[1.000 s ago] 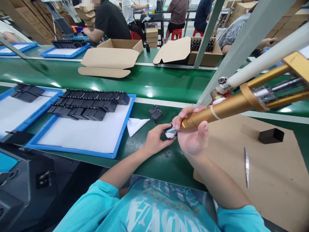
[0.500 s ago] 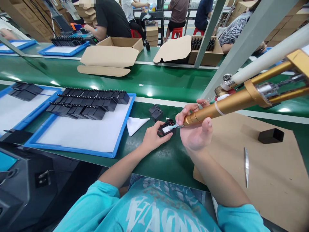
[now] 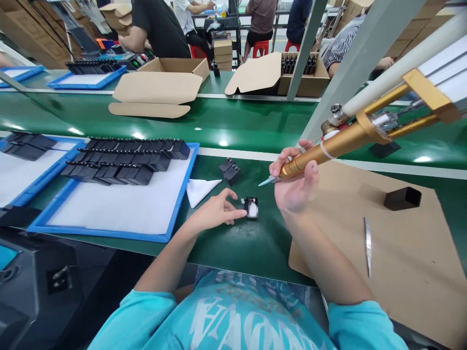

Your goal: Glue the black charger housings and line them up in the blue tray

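My right hand (image 3: 297, 187) is wrapped round the front of a gold-coloured glue dispensing gun (image 3: 328, 148), whose pale blue nozzle points left. Below and left of that nozzle, a small open black plastic housing (image 3: 258, 208) lies on the green bench, with white paste and wires inside. My left hand (image 3: 218, 210) is just left of the housing, fingers apart; one fingertip is at its edge, and I cannot tell whether it touches. Further back stand a pair of closed black adapters (image 3: 229, 171). A folded white cloth (image 3: 201, 190) lies beside my left hand.
A blue-rimmed tray (image 3: 109, 234) at left holds rows of black adapters. On the right, a cardboard sheet (image 3: 335, 233) carries tweezers (image 3: 368, 247) and an empty black case (image 3: 402, 199). Beyond the green belt (image 3: 160, 127) are open cartons (image 3: 156, 87) and several people. A metal post (image 3: 365, 63) slants across.
My left hand has let go of the black housing and drawn left; the housing now rests on the bench, turned. The nozzle has come away from the housing, still held by my right hand.
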{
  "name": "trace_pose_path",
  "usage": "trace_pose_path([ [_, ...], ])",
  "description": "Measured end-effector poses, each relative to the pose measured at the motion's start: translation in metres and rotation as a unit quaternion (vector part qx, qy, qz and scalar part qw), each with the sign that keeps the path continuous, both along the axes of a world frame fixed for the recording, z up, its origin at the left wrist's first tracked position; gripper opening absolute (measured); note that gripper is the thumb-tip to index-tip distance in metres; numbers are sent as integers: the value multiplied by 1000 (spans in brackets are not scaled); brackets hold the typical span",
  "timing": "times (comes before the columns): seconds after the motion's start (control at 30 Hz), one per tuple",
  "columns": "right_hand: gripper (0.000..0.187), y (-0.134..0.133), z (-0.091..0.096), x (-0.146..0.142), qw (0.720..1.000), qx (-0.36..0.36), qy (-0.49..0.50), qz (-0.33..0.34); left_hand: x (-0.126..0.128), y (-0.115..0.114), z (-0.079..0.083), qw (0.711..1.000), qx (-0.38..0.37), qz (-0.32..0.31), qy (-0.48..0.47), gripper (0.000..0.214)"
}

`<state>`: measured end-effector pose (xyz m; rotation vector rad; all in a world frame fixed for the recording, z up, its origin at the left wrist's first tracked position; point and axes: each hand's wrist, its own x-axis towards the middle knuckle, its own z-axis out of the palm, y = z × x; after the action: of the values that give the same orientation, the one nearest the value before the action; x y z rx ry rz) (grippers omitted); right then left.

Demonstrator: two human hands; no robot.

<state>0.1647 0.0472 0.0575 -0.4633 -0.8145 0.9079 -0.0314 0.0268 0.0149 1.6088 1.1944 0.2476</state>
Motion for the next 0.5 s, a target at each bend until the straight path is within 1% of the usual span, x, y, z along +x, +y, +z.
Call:
trace_pose_path([
  [0.03, 35, 0, 0, 0, 1000, -2, -2, -2, -2, 0, 3, 1000, 22, 5, 10, 52],
  [0.07, 36, 1, 0, 0, 1000, -6, -5, -4, -3, 0, 5, 996, 81, 11, 20, 53],
  [0.1, 36, 1, 0, 0, 1000, -12, -10, -6, -1, 0, 5, 986, 164, 6, 26, 55],
  [0.13, 37, 1, 0, 0, 1000, -16, -14, -8, 1, 0, 4, 967, 253, -15, 26, 56],
  [0.17, 37, 1, 0, 0, 1000, -19, -16, -8, 5, 1, 2, 942, 330, -54, 20, 57],
  [0.2, 37, 1, 0, -1, 1000, -20, -17, -7, 9, 1, -1, 916, 388, -104, 11, 56],
  [0.23, 37, 1, 0, -1, 1000, -19, -17, -5, 12, 2, -4, 892, 425, -153, 2, 52],
  [0.27, 38, 0, 0, -1, 1000, -18, -15, -2, 15, 3, -8, 877, 443, -188, -5, 48],
  [0.3, 38, 0, 1, -1, 1000, -18, -15, 0, 17, 4, -12, 869, 450, -205, -11, 44],
  [0.43, 40, 0, 0, -1, 1000, -18, -20, 2, 17, 8, -25, 878, 427, -212, -34, 38],
  [0.5, 39, 0, 0, -1, 1000, -14, -20, 3, 16, 8, -29, 875, 434, -211, -39, 37],
])
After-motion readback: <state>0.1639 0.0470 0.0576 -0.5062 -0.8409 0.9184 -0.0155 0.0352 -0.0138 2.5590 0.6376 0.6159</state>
